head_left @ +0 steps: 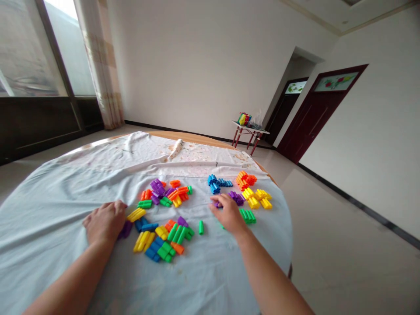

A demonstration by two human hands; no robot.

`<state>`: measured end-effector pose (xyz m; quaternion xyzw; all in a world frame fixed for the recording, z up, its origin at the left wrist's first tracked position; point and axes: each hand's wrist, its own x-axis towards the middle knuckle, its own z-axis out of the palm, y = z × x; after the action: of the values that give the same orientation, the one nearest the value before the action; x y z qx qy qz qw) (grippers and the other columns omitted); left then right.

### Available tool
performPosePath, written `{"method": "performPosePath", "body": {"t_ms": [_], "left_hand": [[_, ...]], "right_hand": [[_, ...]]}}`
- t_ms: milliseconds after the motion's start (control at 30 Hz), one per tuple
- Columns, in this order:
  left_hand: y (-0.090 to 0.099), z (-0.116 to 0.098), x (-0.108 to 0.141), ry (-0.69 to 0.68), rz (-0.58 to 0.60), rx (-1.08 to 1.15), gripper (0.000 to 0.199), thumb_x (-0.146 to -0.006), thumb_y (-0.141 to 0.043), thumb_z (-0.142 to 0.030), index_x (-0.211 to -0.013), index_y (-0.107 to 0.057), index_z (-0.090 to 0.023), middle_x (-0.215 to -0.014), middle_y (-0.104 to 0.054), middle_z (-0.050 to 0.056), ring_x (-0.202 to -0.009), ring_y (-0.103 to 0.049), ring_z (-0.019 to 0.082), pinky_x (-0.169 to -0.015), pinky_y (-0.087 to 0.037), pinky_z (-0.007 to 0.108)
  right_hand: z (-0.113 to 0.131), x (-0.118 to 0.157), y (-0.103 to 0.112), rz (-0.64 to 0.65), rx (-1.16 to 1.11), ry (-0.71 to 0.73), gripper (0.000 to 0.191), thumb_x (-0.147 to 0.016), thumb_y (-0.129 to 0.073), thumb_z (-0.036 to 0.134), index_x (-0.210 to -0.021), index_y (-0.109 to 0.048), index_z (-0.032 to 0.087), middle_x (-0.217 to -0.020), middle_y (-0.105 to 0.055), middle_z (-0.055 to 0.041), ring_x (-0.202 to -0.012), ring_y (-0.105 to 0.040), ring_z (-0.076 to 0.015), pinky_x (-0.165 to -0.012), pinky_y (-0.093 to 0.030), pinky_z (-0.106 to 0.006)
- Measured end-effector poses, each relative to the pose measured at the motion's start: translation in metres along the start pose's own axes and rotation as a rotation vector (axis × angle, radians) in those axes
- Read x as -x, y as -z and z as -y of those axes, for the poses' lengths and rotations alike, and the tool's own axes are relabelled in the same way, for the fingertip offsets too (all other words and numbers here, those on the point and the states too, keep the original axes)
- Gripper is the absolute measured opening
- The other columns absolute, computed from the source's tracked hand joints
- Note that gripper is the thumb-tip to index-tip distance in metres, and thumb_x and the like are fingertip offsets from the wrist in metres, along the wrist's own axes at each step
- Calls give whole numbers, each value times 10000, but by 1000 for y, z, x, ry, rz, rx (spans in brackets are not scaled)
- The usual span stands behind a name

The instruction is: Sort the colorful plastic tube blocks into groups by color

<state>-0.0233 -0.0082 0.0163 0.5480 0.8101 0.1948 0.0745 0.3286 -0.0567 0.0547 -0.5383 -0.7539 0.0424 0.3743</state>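
Right of the lone green plastic tube (pixel 201 227), the right hand (pixel 227 213) curls at a purple piece (pixel 218 204); left, the left hand (pixel 106 222) bends palm-down beside purple tubes (pixel 125 229); grips unclear.

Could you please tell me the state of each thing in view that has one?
Left hand: palm down, purple pieces beside it
Right hand: fingers bent, at purple pieces; grip unclear
Single green piece: lying apart
Mixed pieces: jumbled
Yellow pieces: grouped
Tablecloth: creased
Curtain: gathered aside
Nearer red door: looks shut
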Motion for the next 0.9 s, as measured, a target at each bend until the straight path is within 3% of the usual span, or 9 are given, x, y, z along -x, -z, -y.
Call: {"method": "performPosePath", "body": {"t_ms": [67,133,200,267,467,633,900], "left_hand": [[1,-1,1,-5,0,4,581,-855,-150,-401,-979,-676,-189,-1212,-583,151,-1083,-501,322,-902,-319,443],[1,0,2,-17,1,8,579,-858,-153,-398,-977,-676,-180,-1211,-584,154,-1088,-499,321,-907,-315,441],[0,1,2,-29,-2,11,573,-860,-159,-396,-972,-676,-177,-1204,-590,154,-1092,-497,322,-909,-311,439],[-1,2,2,-32,-10,14,559,-860,-170,-388,-968,-677,-180,-1192,-597,154,-1087,-499,322,-903,-313,440],[-4,3,1,-29,-20,18,554,-861,-183,-385,-958,-680,-159,-1176,-601,163,-1074,-503,317,-890,-314,438],[-1,2,2,-28,-9,19,575,-863,-163,-393,-963,-678,-157,-1188,-595,162,-1076,-502,312,-895,-313,429],[2,-2,3,-13,-2,22,552,-854,-175,-378,-973,-678,-183,-1219,-582,154,-1091,-498,321,-900,-320,446]], "right_hand": [[23,7,-19,141,-101,66,232,-805,-619,315,-996,-642,185,-904,-646,-52,-858,-579,-170,-820,-448,-299],[39,14,-35,257,-147,97,388,-729,-706,369,-1065,-627,192,-997,-635,-62,-964,-561,-192,-883,-427,-324],[46,19,-46,342,-158,110,564,-643,-772,406,-1141,-596,209,-1095,-609,-69,-1054,-526,-217,-933,-398,-352],[47,22,-53,393,-153,116,625,-615,-791,405,-1176,-577,233,-1142,-593,-62,-1082,-508,-225,-947,-382,-365],[36,23,-63,313,-52,69,427,-726,-691,235,-1143,-599,242,-1133,-594,-54,-1085,-497,-218,-940,-364,-379],[38,23,-65,251,-46,118,466,-729,-667,239,-1185,-570,237,-1247,-529,-72,-1146,-447,-226,-968,-336,-387],[50,22,-62,391,-41,208,482,-761,-673,308,-1222,-541,263,-1091,-639,-36,-1051,-491,-209,-906,-322,-367]]}}
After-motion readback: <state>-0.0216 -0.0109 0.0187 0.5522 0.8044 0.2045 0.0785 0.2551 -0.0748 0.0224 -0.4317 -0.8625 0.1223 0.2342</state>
